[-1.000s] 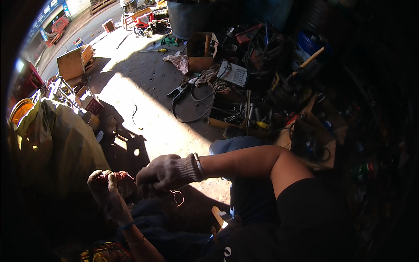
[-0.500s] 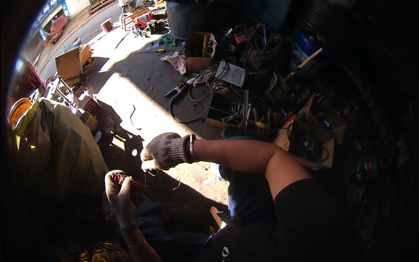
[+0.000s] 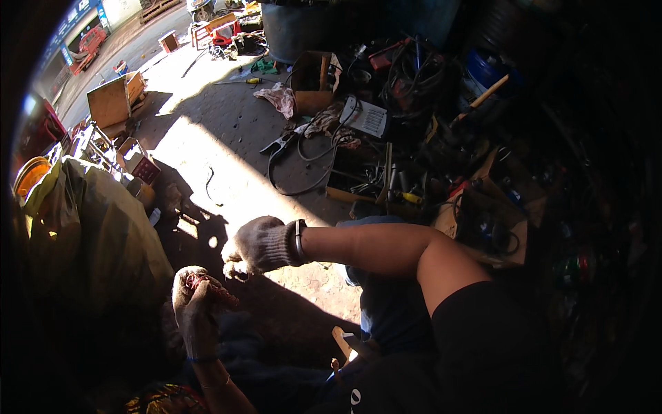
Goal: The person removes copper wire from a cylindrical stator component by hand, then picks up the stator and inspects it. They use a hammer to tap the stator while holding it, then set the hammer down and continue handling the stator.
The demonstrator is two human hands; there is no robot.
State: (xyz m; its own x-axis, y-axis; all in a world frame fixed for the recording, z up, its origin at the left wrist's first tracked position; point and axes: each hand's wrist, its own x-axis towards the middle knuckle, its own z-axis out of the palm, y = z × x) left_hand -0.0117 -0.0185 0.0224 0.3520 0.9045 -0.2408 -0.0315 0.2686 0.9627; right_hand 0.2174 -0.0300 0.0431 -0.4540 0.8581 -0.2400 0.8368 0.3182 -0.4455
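Observation:
My left hand (image 3: 195,310), in a knitted work glove, is closed around a reddish, stringy bundle (image 3: 219,295) that looks like copper wire; the dim light hides its exact kind. A little farther off and to the right, my right hand (image 3: 261,245) wears a grey glove with a metal bangle at its cuff. Its fingers are curled together, and whatever lies between them is too small to make out. A gap separates the two hands above the partly sunlit floor.
A draped tan cover (image 3: 96,234) stands at the left. Ahead lie clamp pliers (image 3: 281,143) on a cable, a tool box (image 3: 345,190), a white slotted plate (image 3: 365,117) and a cardboard box (image 3: 314,100). More open boxes (image 3: 514,252) stand at the right. A wooden stool part (image 3: 341,339) shows below.
My left hand has shifted slightly right and turned, bringing more of the reddish bundle into view. My right hand has dipped a little; the loose strand below it no longer shows.

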